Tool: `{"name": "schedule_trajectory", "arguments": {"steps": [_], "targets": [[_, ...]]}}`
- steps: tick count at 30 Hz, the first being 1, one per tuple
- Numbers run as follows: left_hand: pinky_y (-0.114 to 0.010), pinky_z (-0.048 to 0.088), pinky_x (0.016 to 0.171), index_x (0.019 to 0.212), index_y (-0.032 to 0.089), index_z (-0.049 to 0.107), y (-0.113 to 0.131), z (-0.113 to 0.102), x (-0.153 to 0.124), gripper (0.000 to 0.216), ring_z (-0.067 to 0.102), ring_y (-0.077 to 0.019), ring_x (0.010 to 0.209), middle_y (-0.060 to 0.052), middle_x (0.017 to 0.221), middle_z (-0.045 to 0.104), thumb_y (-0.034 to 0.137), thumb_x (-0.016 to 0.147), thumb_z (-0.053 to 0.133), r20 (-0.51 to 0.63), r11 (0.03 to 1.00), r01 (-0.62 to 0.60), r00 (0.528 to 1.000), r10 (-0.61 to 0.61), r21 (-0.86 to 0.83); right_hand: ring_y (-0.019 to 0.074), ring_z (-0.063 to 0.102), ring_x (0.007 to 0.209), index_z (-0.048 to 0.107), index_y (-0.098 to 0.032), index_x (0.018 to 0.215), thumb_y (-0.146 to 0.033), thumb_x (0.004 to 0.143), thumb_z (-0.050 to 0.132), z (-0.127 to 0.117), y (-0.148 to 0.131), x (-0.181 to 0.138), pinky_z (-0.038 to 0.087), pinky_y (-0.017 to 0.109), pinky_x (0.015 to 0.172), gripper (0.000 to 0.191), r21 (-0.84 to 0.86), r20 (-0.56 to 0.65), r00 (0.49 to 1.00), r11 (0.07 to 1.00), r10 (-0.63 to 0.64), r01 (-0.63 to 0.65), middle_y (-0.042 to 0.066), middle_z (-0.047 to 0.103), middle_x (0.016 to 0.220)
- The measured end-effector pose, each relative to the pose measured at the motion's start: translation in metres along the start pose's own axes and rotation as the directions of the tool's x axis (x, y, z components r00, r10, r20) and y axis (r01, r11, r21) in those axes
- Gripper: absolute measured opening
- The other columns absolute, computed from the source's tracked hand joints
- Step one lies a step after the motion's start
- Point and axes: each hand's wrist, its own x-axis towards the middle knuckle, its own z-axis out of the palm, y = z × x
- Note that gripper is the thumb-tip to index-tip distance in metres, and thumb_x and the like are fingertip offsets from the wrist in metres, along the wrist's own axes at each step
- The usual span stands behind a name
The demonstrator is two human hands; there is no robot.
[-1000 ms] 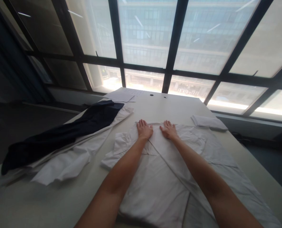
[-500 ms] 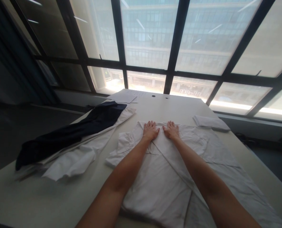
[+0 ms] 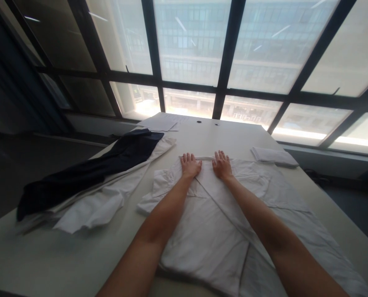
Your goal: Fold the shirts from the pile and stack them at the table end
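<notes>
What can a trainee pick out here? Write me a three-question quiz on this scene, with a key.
1. Where do the left hand and right hand rest?
A) on the papers
B) on the white garment
C) on the windowsill

2. True or false: the folded white cloth lies to the right of both hands.

3. Fill in: the fabric showing along the right edge of the dark garment is ____ in colour.

Key: 1. B; 2. True; 3. white

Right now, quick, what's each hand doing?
Left hand: open, palm down on the white garment.
Right hand: open, palm down on the same garment.
</notes>
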Motion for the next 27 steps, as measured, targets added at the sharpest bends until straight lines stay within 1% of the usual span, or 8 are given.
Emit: {"name": "schedule_trajectory", "arguments": {"steps": [4, 6, 8, 10, 14, 19, 23, 27], "targets": [[-0.053, 0.015, 0.123, 0.155, 0.007, 0.039, 0.006, -0.003, -0.004, 0.068, 0.022, -0.0372, 0.153, -0.02, 0.162, 0.034, 0.048, 0.101, 0.033, -0.024, 1.0, -0.002, 1.0, 0.002, -0.003, 0.0187, 0.018, 0.154, 0.041, -0.014, 0.155, -0.031, 0.104, 0.031, -0.002, -0.001, 0.001, 0.013, 0.04, 0.124, 0.054, 0.042, 0.074, 0.974, 0.976, -0.214, 0.211, 0.01, 0.03, 0.166], [-0.051, 0.015, 0.124, 0.156, 0.011, 0.039, 0.013, -0.002, -0.007, 0.061, 0.022, -0.034, 0.153, -0.017, 0.162, 0.035, 0.041, 0.103, 0.031, -0.01, 0.99, -0.141, 0.99, 0.14, -0.018, 0.0211, 0.02, 0.154, 0.04, -0.014, 0.155, -0.034, 0.105, 0.031, -0.001, 0.0, 0.003, 0.017, 0.043, 0.123, 0.055, 0.058, 0.157, 0.967, 0.98, -0.199, 0.192, 0.011, 0.029, 0.166], [-0.047, 0.016, 0.124, 0.158, 0.016, 0.035, 0.02, 0.001, -0.01, 0.058, 0.023, -0.028, 0.154, -0.011, 0.164, 0.033, 0.034, 0.104, 0.028, 0.04, 0.94, -0.338, 0.94, 0.34, -0.051, 0.0221, 0.022, 0.154, 0.038, -0.014, 0.156, -0.035, 0.105, 0.029, 0.001, 0.001, 0.005, 0.02, 0.045, 0.123, 0.056, 0.057, 0.216, 0.961, 0.985, -0.172, 0.163, 0.012, 0.028, 0.166], [-0.046, 0.017, 0.124, 0.16, 0.02, 0.031, 0.025, 0.006, -0.012, 0.058, 0.021, -0.0252, 0.154, -0.007, 0.166, 0.03, 0.033, 0.105, 0.024, 0.083, 0.894, -0.44, 0.891, 0.446, -0.082, 0.0213, 0.02, 0.154, 0.036, -0.015, 0.157, -0.032, 0.105, 0.025, 0.002, 0.002, 0.007, 0.019, 0.046, 0.123, 0.056, 0.049, 0.25, 0.954, 0.986, -0.166, 0.159, 0.011, 0.026, 0.167], [-0.051, 0.014, 0.124, 0.161, 0.02, 0.029, 0.024, 0.008, -0.012, 0.061, 0.015, -0.03, 0.156, -0.007, 0.168, 0.024, 0.043, 0.105, 0.021, 0.112, 0.917, -0.392, 0.911, 0.398, -0.074, 0.0224, 0.015, 0.155, 0.029, -0.014, 0.16, -0.033, 0.105, 0.023, 0.002, 0.003, 0.008, 0.016, 0.05, 0.123, 0.058, 0.03, 0.282, 0.95, 0.991, -0.135, 0.131, 0.011, 0.022, 0.168], [-0.055, 0.01, 0.124, 0.162, 0.015, 0.026, -0.005, -0.003, -0.001, 0.076, 0.011, -0.0345, 0.156, -0.014, 0.169, 0.018, 0.06, 0.101, 0.026, 0.182, 0.96, -0.28, 0.943, 0.279, -0.023, 0.0246, 0.014, 0.156, 0.023, -0.013, 0.162, -0.041, 0.105, 0.024, 0.003, 0.004, 0.009, 0.013, 0.051, 0.123, 0.064, -0.006, 0.301, 0.952, 0.998, -0.058, 0.063, 0.012, 0.017, 0.169], [-0.06, 0.005, 0.123, 0.162, 0.013, 0.023, -0.032, -0.01, 0.005, 0.078, 0.01, -0.0317, 0.156, -0.015, 0.169, 0.016, 0.06, 0.1, 0.025, 0.193, 0.987, -0.157, 0.97, 0.147, 0.04, 0.0248, 0.013, 0.156, 0.022, -0.011, 0.162, -0.045, 0.104, 0.023, 0.004, 0.004, 0.009, 0.013, 0.051, 0.123, 0.067, -0.011, 0.304, 0.952, 1.0, -0.023, 0.027, 0.013, 0.016, 0.169], [-0.057, 0.006, 0.124, 0.161, 0.01, 0.024, -0.042, -0.009, 0.001, 0.078, 0.012, -0.0295, 0.156, -0.016, 0.168, 0.017, 0.058, 0.1, 0.024, 0.143, 0.992, -0.117, 0.984, 0.11, 0.043, 0.0263, 0.017, 0.155, 0.026, -0.009, 0.16, -0.043, 0.103, 0.024, 0.001, 0.001, 0.004, 0.014, 0.054, 0.123, 0.067, -0.033, 0.253, 0.967, 0.999, 0.034, -0.027, 0.014, 0.02, 0.168]]}}
